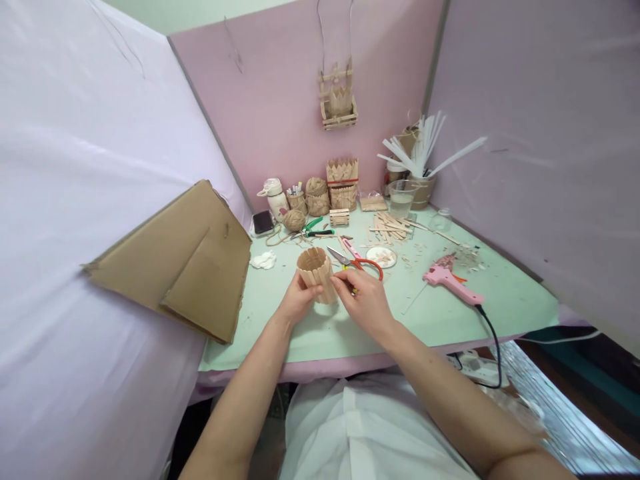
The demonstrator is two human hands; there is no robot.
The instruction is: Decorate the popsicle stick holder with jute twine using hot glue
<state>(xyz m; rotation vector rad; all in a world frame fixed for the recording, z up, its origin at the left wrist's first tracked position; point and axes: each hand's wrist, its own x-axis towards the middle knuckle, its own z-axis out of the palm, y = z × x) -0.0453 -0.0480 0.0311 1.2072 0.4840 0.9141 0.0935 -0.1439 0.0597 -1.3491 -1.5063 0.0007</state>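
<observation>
A round cup of upright wooden sticks [317, 272] is held above the front middle of the green table, tilted so its open top shows. My left hand [299, 297] wraps round its left and lower side, thumb across the front. At the cup's right side my right hand [364, 297] has thumb and forefinger pinched together; whatever lies between them is too small to make out. Red-handled scissors [369, 265] lie just behind my right hand, their blades pointing left toward the cup.
A pink glue gun [455, 284] with a black cord lies at the right. Behind are loose sticks [390, 228], a white dish [381, 257], green pliers [320, 233], twine [295, 219] and a water cup [401, 199]. Cardboard [200, 267] leans at the left.
</observation>
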